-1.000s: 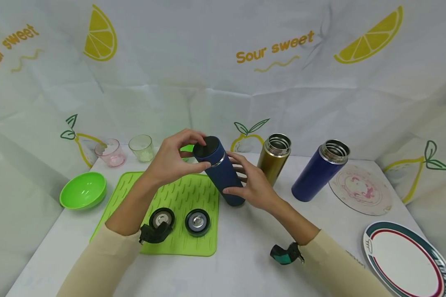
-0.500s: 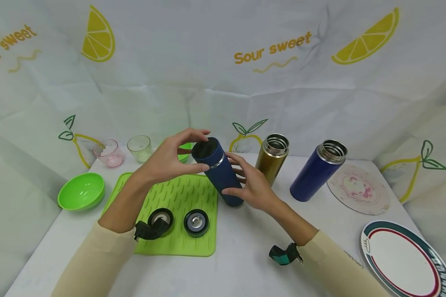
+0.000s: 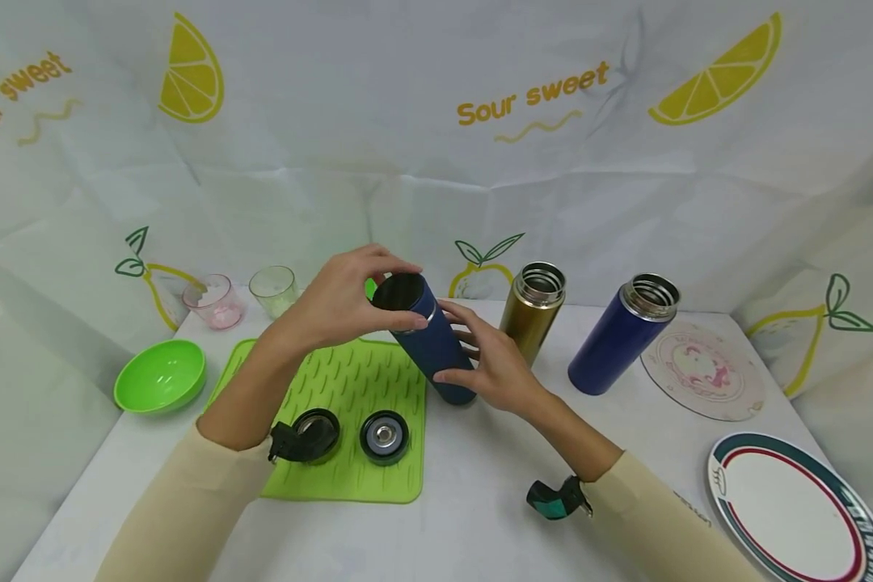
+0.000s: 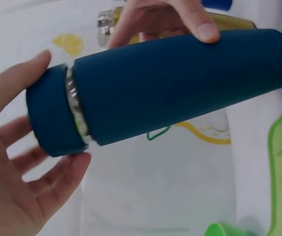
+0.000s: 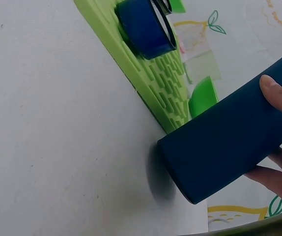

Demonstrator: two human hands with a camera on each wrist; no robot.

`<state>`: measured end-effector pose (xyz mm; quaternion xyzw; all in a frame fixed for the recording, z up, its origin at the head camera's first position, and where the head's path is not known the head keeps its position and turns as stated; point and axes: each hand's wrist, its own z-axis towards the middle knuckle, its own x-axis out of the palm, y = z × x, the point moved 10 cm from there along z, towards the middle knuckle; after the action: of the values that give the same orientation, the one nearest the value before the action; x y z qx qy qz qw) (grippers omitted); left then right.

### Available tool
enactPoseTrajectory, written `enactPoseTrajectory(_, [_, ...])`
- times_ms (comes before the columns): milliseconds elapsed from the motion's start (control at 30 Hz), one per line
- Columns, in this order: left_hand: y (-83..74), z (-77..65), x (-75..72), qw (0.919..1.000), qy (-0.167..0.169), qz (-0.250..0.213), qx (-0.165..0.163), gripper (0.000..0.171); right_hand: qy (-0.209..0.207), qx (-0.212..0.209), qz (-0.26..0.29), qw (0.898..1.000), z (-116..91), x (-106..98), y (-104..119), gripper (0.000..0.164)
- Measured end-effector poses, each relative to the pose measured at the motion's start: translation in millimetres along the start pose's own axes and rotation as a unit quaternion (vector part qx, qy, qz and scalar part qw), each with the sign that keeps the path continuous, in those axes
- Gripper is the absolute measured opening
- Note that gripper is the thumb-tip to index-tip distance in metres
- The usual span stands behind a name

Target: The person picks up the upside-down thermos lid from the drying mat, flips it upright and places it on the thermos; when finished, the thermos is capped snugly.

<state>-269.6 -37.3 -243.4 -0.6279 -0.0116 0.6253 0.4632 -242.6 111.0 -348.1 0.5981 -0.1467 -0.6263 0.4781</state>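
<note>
A dark blue thermos bottle (image 3: 436,360) stands in the middle of the table, beside the right edge of the green mat (image 3: 378,372). My right hand (image 3: 500,362) holds its body from the right, thumb on the near side. With fingers and thumb spread round the rim, my left hand (image 3: 338,301) grips the black-topped lid (image 3: 398,293). A steel band (image 4: 77,101) shows between lid and body in the left wrist view. Two round bottle lids, a left one (image 3: 316,432) partly behind a wrist camera and a right one (image 3: 385,437), lie underside up on the mat.
A gold bottle (image 3: 534,311) and a blue bottle (image 3: 622,335) stand lidless to the right. Beyond them lie a pink round mat (image 3: 704,372) and a white plate (image 3: 793,517). At left are a green bowl (image 3: 162,376), a pink glass (image 3: 215,302) and a clear glass (image 3: 275,291).
My left hand has turned on the lid, its thumb and fingertips shifting right round the rim. The right hand keeps its hold and the bottle stays in place.
</note>
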Motion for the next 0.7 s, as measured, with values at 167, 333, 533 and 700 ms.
enactPoseTrajectory(167, [-5.2, -3.6, 3.9, 0.9916, 0.091, -0.081, 0.044, 0.068, 0.004, -0.003, -0.008, 1.0, 0, 1, 1, 0.096])
enactPoseTrajectory(333, [-9.4, -5.6, 3.7, 0.9867, 0.117, -0.093, 0.064, 0.08, 0.004, -0.009, -0.008, 1.0, 0, 1, 2, 0.097])
enactPoseTrajectory(533, [-1.2, -2.7, -5.4, 0.9986, 0.027, 0.044, -0.009, 0.071, 0.006, -0.017, -0.01, 1.0, -1, 2, 5, 0.097])
enactPoseTrajectory(700, [-4.2, -0.7, -4.4, 0.9931, 0.017, 0.113, -0.026, 0.065, 0.009, -0.017, -0.014, 1.0, 0, 3, 6, 0.097])
